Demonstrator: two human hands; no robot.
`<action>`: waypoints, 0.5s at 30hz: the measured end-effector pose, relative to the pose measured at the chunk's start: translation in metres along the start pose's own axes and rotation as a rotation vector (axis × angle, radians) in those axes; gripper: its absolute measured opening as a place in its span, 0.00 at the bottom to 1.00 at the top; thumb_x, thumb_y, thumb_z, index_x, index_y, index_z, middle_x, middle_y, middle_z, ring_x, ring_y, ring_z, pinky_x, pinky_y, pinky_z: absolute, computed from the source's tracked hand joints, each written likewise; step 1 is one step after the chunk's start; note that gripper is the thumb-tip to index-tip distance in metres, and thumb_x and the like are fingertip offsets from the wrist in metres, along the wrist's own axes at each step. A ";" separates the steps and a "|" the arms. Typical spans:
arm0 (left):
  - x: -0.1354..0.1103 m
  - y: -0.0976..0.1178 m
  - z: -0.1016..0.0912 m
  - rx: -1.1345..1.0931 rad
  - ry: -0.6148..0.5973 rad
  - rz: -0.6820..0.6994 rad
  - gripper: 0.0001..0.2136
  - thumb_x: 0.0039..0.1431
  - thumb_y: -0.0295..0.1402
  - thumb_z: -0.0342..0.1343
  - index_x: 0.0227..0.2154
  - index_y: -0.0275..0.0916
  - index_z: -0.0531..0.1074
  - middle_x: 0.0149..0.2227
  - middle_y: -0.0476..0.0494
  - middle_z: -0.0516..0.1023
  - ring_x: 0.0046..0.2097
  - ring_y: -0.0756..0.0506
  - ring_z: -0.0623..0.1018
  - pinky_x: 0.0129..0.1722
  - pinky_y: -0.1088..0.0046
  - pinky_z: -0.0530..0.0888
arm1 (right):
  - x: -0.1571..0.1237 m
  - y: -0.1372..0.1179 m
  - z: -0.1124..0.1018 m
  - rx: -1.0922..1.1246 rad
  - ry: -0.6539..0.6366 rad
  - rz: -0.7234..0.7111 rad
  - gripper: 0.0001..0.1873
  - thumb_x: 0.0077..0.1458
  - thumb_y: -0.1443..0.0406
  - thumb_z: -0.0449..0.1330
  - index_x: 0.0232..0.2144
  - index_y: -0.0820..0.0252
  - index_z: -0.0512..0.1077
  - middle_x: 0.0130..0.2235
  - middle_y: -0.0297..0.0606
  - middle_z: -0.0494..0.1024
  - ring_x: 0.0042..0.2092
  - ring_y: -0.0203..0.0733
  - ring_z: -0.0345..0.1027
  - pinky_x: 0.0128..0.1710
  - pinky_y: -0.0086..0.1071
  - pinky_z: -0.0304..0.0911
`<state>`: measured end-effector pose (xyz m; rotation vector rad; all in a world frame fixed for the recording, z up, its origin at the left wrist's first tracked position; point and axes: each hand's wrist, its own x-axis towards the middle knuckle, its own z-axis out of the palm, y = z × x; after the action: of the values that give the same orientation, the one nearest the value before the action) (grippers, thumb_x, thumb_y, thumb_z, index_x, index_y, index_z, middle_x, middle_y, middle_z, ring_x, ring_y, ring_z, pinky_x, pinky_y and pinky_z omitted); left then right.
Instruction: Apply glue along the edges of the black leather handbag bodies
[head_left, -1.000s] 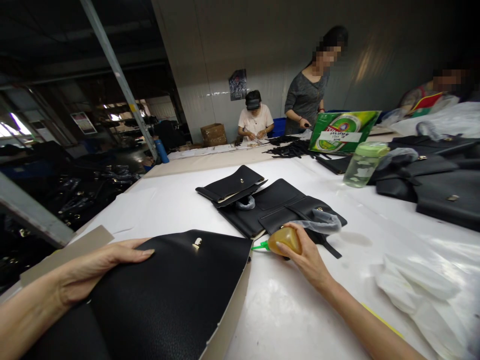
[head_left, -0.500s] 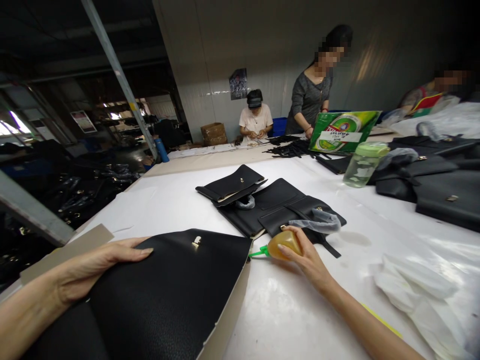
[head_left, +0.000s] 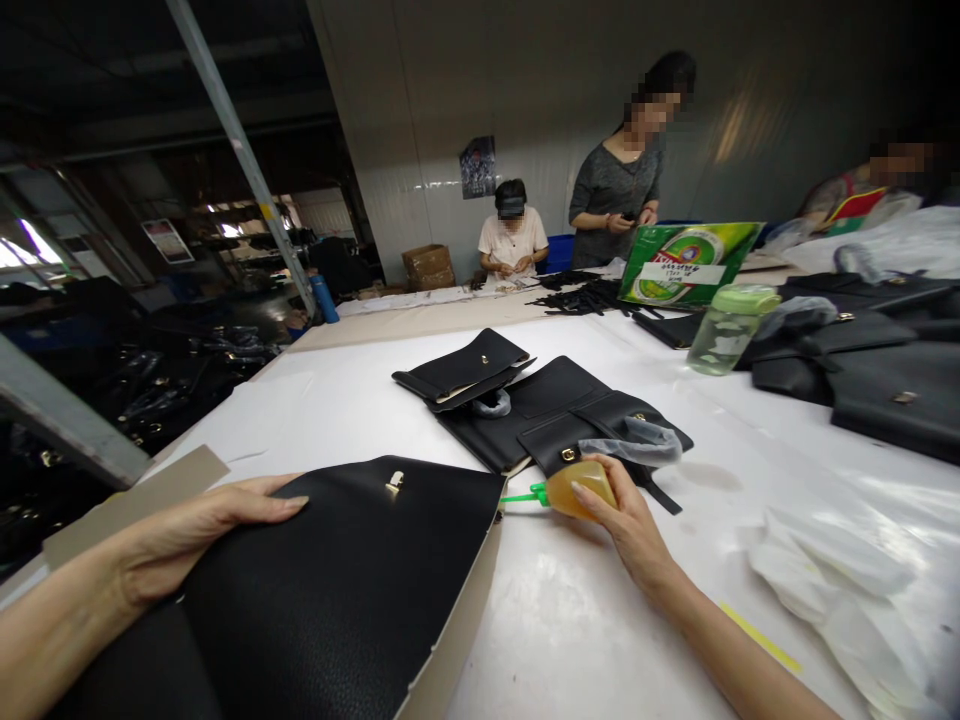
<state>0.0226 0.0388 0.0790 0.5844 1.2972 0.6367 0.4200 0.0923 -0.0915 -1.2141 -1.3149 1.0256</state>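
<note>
My left hand (head_left: pixel 232 525) grips the far left edge of a black leather bag piece (head_left: pixel 337 580), thumb on top and the other fingers hidden beneath. A gold clasp (head_left: pixel 394 482) sits near the piece's far edge, and its pale inner side shows along the right edge. In my right hand (head_left: pixel 626 515) is a glue bottle (head_left: pixel 581 490) with amber liquid and a thin green nozzle (head_left: pixel 525 495). The nozzle points left, its tip at the piece's far right corner. Just beyond lies a black bag (head_left: pixel 562 405) with plastic-wrapped handles.
Another black piece (head_left: pixel 469 365) rests partly on that bag. A green-lidded water bottle (head_left: pixel 731 330) and more black bags (head_left: pixel 877 350) are at the right, white crumpled sheeting (head_left: pixel 832 590) nearer. Across the white table (head_left: pixel 337 390), co-workers stand or sit behind a green carton (head_left: pixel 686 265).
My right hand and the glue bottle have shifted slightly right, and the bottle is more level. The black piece has barely moved. The standing co-worker's hand has left the green carton.
</note>
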 end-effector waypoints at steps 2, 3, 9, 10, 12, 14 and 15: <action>0.001 0.000 -0.002 -0.001 -0.010 0.000 0.32 0.52 0.26 0.59 0.60 0.33 0.56 0.48 0.31 0.77 0.46 0.35 0.78 0.55 0.51 0.65 | -0.003 0.000 0.000 -0.002 -0.001 0.000 0.24 0.53 0.51 0.60 0.48 0.50 0.60 0.44 0.34 0.68 0.45 0.47 0.65 0.44 0.35 0.61; 0.001 -0.001 -0.003 -0.002 -0.014 0.001 0.33 0.52 0.25 0.59 0.61 0.33 0.54 0.48 0.30 0.76 0.46 0.35 0.78 0.56 0.51 0.65 | -0.004 0.000 0.000 -0.006 -0.014 0.001 0.24 0.52 0.51 0.61 0.48 0.49 0.60 0.43 0.34 0.68 0.44 0.46 0.65 0.43 0.35 0.61; 0.000 -0.002 -0.002 0.000 0.000 0.007 0.38 0.52 0.25 0.59 0.63 0.32 0.47 0.49 0.28 0.76 0.45 0.35 0.78 0.55 0.52 0.65 | -0.008 -0.002 -0.001 -0.037 -0.053 0.009 0.24 0.52 0.51 0.61 0.47 0.49 0.60 0.41 0.33 0.69 0.42 0.47 0.65 0.42 0.37 0.60; -0.001 -0.002 -0.002 -0.001 0.004 0.004 0.39 0.52 0.25 0.59 0.64 0.32 0.46 0.49 0.28 0.76 0.45 0.35 0.78 0.55 0.52 0.66 | -0.008 -0.002 -0.001 -0.041 -0.044 0.008 0.24 0.51 0.51 0.61 0.48 0.49 0.60 0.42 0.34 0.69 0.42 0.47 0.65 0.42 0.37 0.60; -0.002 -0.003 -0.001 -0.003 0.013 0.000 0.40 0.51 0.25 0.60 0.64 0.32 0.46 0.49 0.28 0.76 0.46 0.34 0.78 0.54 0.52 0.66 | -0.008 -0.003 0.000 -0.046 -0.021 0.004 0.25 0.51 0.51 0.61 0.48 0.49 0.60 0.43 0.34 0.68 0.43 0.47 0.65 0.43 0.38 0.60; -0.002 -0.003 0.000 -0.006 0.018 0.006 0.40 0.50 0.25 0.61 0.64 0.32 0.46 0.49 0.27 0.76 0.47 0.33 0.77 0.55 0.52 0.66 | -0.010 -0.004 0.001 -0.044 -0.011 0.002 0.24 0.51 0.50 0.61 0.48 0.49 0.60 0.42 0.34 0.68 0.43 0.48 0.65 0.43 0.39 0.60; -0.002 -0.004 0.000 -0.006 0.019 0.010 0.40 0.50 0.25 0.61 0.64 0.32 0.46 0.49 0.27 0.75 0.47 0.33 0.77 0.55 0.52 0.66 | -0.011 -0.004 0.002 -0.042 -0.015 0.003 0.24 0.52 0.50 0.60 0.47 0.50 0.60 0.42 0.34 0.69 0.42 0.48 0.65 0.42 0.38 0.61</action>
<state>0.0227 0.0347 0.0781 0.5812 1.3101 0.6551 0.4173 0.0814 -0.0889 -1.2424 -1.3520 1.0154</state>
